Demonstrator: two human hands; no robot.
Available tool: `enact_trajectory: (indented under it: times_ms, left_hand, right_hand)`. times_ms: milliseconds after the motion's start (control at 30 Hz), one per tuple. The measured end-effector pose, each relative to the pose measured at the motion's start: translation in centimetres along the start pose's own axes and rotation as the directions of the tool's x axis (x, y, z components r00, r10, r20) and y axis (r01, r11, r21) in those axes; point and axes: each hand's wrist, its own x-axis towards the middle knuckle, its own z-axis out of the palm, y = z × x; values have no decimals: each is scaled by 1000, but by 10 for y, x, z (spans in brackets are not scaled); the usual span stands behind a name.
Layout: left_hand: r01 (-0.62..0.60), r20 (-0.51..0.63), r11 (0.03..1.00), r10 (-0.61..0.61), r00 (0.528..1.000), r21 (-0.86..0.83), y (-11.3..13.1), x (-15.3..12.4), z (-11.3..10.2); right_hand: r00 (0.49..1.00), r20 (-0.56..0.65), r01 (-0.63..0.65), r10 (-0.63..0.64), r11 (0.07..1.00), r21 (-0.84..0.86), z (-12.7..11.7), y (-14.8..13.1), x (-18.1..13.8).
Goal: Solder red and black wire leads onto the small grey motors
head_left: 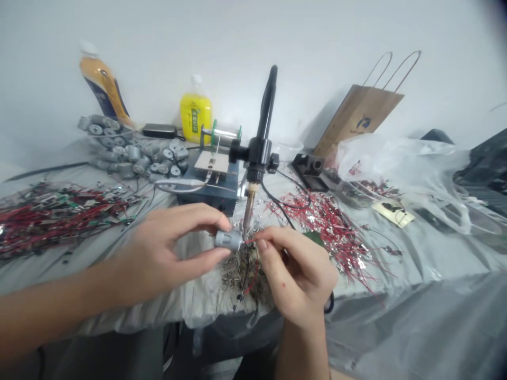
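Observation:
My left hand point(166, 253) pinches a small grey cylindrical motor point(228, 240) between thumb and fingers, just under the tip of a soldering iron point(259, 153) that stands clamped upright on a blue base point(209, 184). My right hand point(295, 274) is closed in a pinch on a thin red wire point(250, 240), whose end meets the motor at the iron's tip. Below the hands lies a dark patch of solder scraps and wire bits point(241, 277) on the grey table cover.
A stack of grey motors point(130, 150) sits at the back left. Red wire piles lie at the left point(51, 214) and to the right of the iron point(328, 221). Two bottles point(195, 113), a brown paper bag point(358, 116) and a clear plastic bag point(400, 163) stand behind.

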Motion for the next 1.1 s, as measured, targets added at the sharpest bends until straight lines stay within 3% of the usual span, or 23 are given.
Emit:
enact_trajectory:
  times_ms: [433, 1100]
  left_hand:
    - [3, -43, 1000, -4, 999, -10, -3, 1, -2]
    - [21, -15, 1000, -21, 1000, 9, 5, 6, -4]
  right_hand:
    - [999, -19, -50, 50, 999, 8, 3, 5, -4]
    - [998, -40, -42, 42, 999, 1, 3, 6, -7]
